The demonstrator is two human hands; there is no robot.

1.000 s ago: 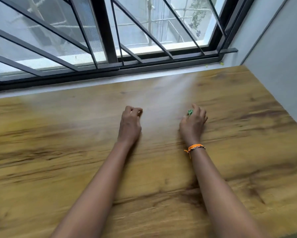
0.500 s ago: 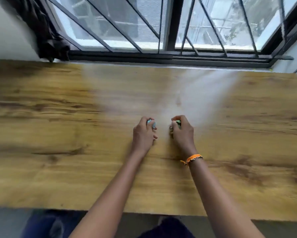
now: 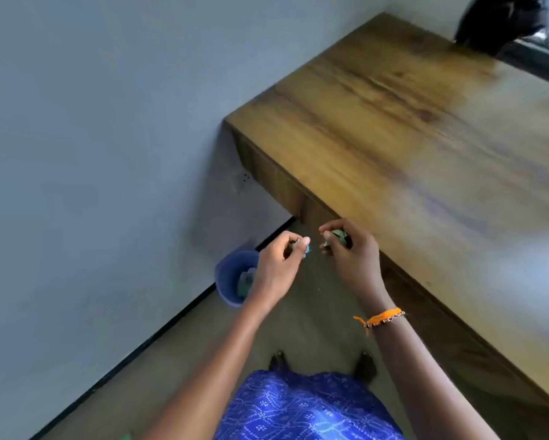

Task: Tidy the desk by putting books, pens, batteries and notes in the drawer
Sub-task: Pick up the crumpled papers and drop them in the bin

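Note:
Both hands hang in the air off the left end of the wooden desk point(image 3: 409, 128), above the floor. My left hand point(image 3: 277, 265) pinches a small pale blue-green scrap point(image 3: 302, 246) between thumb and fingers. My right hand point(image 3: 351, 249), with an orange band at the wrist, has its fingers curled round a small crumpled green scrap point(image 3: 338, 235). The two hands are a few centimetres apart. What the scraps are cannot be made out through the blur. No drawer shows.
A small blue bin point(image 3: 233, 276) with crumpled paper inside stands on the floor against the grey wall point(image 3: 92, 154), just left of my left hand. A dark cloth point(image 3: 501, 20) hangs at the desk's far corner by the window.
The view has swung from the desk top to its left end and the floor. Both hands have left the desk surface with the small scraps and now hang over the floor near the bin.

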